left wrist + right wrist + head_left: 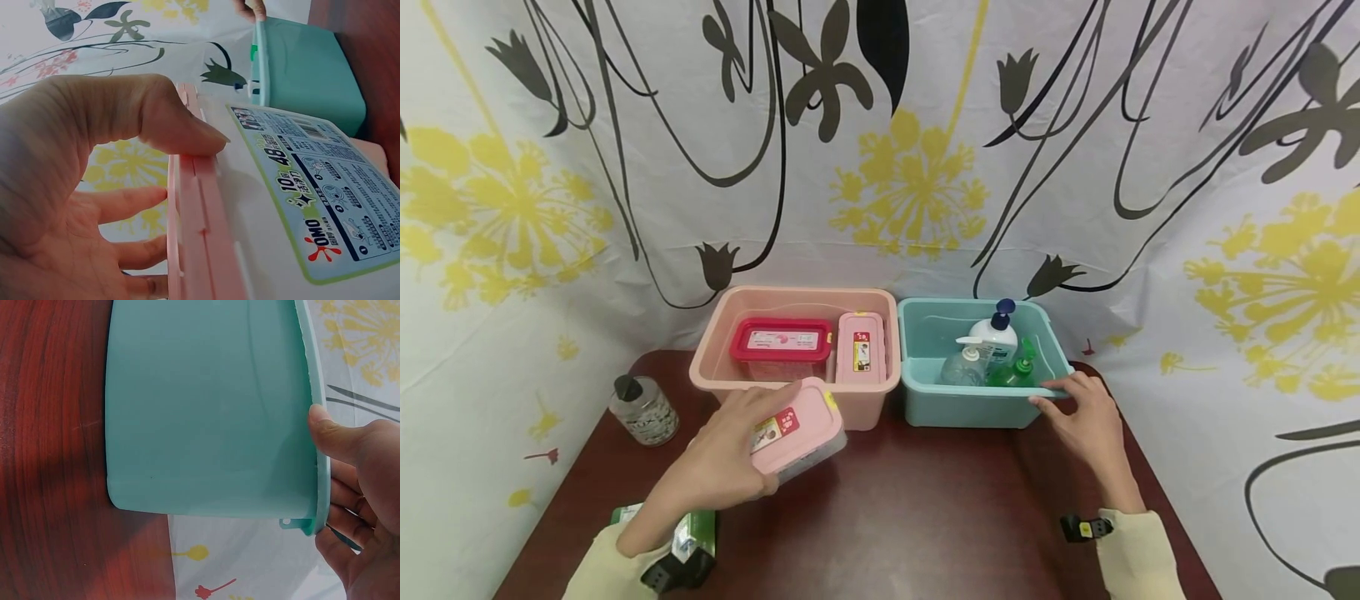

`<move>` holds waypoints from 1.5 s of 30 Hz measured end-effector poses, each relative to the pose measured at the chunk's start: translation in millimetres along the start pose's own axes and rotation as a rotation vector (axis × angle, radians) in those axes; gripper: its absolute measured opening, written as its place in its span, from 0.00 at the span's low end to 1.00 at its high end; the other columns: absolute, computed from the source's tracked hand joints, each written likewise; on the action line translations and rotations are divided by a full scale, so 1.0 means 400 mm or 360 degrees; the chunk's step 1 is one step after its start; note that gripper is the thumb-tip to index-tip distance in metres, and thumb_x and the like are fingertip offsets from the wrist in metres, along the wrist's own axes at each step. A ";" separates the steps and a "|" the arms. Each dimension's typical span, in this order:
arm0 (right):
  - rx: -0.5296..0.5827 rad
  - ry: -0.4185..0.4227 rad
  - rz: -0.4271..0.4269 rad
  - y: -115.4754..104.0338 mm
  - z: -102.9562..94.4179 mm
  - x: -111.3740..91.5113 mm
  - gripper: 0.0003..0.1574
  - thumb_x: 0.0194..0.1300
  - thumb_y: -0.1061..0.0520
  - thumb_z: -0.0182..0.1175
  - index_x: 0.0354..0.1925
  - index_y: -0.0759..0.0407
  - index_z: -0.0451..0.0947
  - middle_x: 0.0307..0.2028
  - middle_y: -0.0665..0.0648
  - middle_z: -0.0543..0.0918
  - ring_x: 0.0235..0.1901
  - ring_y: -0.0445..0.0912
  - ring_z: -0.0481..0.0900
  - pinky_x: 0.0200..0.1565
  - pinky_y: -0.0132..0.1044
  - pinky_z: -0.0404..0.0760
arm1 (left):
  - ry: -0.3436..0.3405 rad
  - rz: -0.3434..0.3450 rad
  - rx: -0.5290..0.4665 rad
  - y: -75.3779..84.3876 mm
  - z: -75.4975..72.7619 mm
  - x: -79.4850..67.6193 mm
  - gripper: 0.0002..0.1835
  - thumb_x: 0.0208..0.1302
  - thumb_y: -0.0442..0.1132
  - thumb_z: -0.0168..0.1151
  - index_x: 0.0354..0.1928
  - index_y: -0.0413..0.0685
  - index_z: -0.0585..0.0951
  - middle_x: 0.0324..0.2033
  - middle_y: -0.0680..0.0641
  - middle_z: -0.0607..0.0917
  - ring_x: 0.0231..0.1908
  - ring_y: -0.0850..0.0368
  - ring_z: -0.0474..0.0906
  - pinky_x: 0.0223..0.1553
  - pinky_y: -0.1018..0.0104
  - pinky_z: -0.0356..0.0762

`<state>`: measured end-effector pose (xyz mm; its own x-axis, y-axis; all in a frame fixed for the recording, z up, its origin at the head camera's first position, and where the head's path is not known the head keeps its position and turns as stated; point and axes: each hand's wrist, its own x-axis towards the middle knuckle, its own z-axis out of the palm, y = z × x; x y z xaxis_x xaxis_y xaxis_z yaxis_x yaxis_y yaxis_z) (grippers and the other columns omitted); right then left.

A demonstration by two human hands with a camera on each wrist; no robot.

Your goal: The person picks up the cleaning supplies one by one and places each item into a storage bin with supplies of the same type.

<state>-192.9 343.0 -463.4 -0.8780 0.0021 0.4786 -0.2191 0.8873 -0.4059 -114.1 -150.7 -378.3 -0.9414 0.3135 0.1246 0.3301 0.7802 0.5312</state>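
In the head view my left hand [718,458] grips a pink-lidded box [808,425] by its lid end, tilted in the air before the pink bin [868,410]. The left wrist view shows the thumb on the box's white body [244,187], which bears an OMO label. Inside the pink bin are a red-lidded box [781,367] and another pink-lidded box [859,327]. My right hand [1092,425] pinches the front right rim of the teal bin [962,410], thumb outside. That bin holds a white pump bottle [992,337], a clear one [960,372] and a green one [1009,377].
A clear bottle with a black cap [651,415] stands at the table's left edge. Partly under my left forearm lies a green and white package [702,529]. Both bins stand at the back of the dark red table [910,508], against a flower-patterned cloth [917,225].
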 end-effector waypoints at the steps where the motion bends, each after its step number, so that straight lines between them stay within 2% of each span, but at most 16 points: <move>1: 0.0000 -0.0001 0.0001 0.000 -0.001 0.000 0.21 0.52 0.47 0.70 0.40 0.58 0.82 0.37 0.56 0.78 0.41 0.52 0.69 0.40 0.53 0.68 | 0.0011 0.0011 0.0015 0.001 -0.005 0.000 0.64 0.18 0.41 0.80 0.68 0.74 0.60 0.58 0.56 0.68 0.51 0.59 0.62 0.38 0.62 0.71; 6: -0.0002 -0.0004 0.0006 -0.001 -0.004 0.000 0.20 0.52 0.47 0.70 0.40 0.57 0.82 0.37 0.56 0.78 0.41 0.52 0.69 0.40 0.53 0.68 | 0.0056 0.0062 0.0013 0.008 -0.031 0.003 0.63 0.19 0.40 0.80 0.68 0.75 0.61 0.58 0.56 0.68 0.50 0.60 0.62 0.38 0.61 0.71; 13: -0.0003 -0.0007 0.0020 0.001 -0.005 0.001 0.20 0.53 0.46 0.70 0.40 0.57 0.82 0.38 0.56 0.78 0.42 0.52 0.69 0.41 0.53 0.68 | 0.0063 0.0125 -0.0032 0.022 -0.061 0.004 0.63 0.21 0.39 0.80 0.68 0.75 0.59 0.60 0.56 0.66 0.53 0.59 0.61 0.38 0.60 0.72; 20: -0.0011 -0.0013 0.0034 0.002 -0.008 0.002 0.21 0.52 0.45 0.70 0.40 0.57 0.82 0.38 0.56 0.78 0.42 0.52 0.69 0.41 0.54 0.69 | 0.0160 0.0241 -0.0017 0.042 -0.099 0.004 0.61 0.24 0.36 0.77 0.68 0.73 0.60 0.58 0.59 0.68 0.51 0.62 0.62 0.37 0.63 0.72; 26: -0.0011 -0.0016 0.0032 0.003 -0.011 0.003 0.21 0.52 0.46 0.70 0.40 0.56 0.82 0.39 0.57 0.78 0.43 0.52 0.69 0.42 0.56 0.69 | 0.0179 0.0228 -0.0045 0.053 -0.128 0.011 0.61 0.27 0.33 0.76 0.68 0.75 0.59 0.60 0.60 0.65 0.54 0.62 0.61 0.36 0.64 0.73; 30: -0.0013 -0.0014 0.0037 0.002 -0.009 0.000 0.21 0.52 0.46 0.70 0.40 0.56 0.82 0.38 0.56 0.78 0.42 0.51 0.68 0.40 0.53 0.69 | 0.0191 0.0282 -0.0044 0.052 -0.140 0.020 0.60 0.28 0.32 0.74 0.69 0.74 0.59 0.62 0.59 0.64 0.57 0.61 0.60 0.40 0.61 0.73; 35: -0.0013 0.0001 0.0024 0.000 0.003 -0.003 0.19 0.51 0.47 0.71 0.40 0.55 0.82 0.37 0.54 0.78 0.40 0.49 0.68 0.39 0.49 0.68 | 0.0208 0.0381 -0.0020 0.041 -0.149 0.031 0.58 0.28 0.31 0.73 0.69 0.69 0.60 0.64 0.58 0.64 0.59 0.61 0.59 0.42 0.62 0.71; 45: -0.0002 0.0036 -0.0001 0.001 0.004 -0.002 0.18 0.51 0.48 0.72 0.39 0.55 0.82 0.36 0.52 0.78 0.38 0.47 0.67 0.37 0.45 0.66 | 0.0163 0.0407 0.0023 0.031 -0.169 0.065 0.58 0.28 0.32 0.73 0.69 0.70 0.60 0.61 0.58 0.65 0.56 0.62 0.59 0.39 0.63 0.71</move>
<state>-193.0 342.8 -465.2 -0.8680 0.0121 0.4965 -0.2190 0.8879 -0.4045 -139.3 -169.4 -311.7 -0.8293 0.4454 0.3374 0.5581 0.6908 0.4598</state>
